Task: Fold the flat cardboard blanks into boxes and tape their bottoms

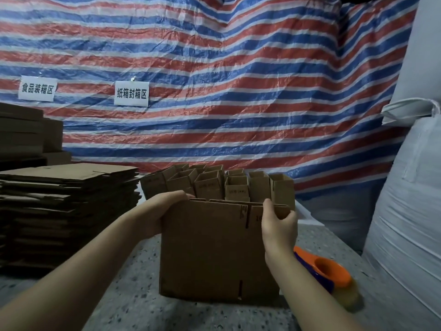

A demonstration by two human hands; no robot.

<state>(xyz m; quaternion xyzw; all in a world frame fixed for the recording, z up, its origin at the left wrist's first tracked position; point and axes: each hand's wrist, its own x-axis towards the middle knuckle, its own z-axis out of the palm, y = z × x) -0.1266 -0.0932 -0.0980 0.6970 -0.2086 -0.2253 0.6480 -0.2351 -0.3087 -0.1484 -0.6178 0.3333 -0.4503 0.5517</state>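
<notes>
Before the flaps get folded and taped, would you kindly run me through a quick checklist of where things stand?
1. Left hand grips the box at its top left corner: ok.
2. Right hand grips its top edge: ok.
3. Box stands on the table: ok.
4. Top flaps folded shut: cannot tell.
5. Tape dispenser lies beside the right forearm: ok.
6. Stack of flat blanks at left: ok.

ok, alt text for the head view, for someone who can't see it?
Two bare hands hold a cardboard box upright on a speckled table: the left hand at its top left corner, the right hand gripping its top right edge. Behind stand finished small boxes, a stack of flat blanks at left, an orange tape dispenser at right, and a striped tarp.
</notes>
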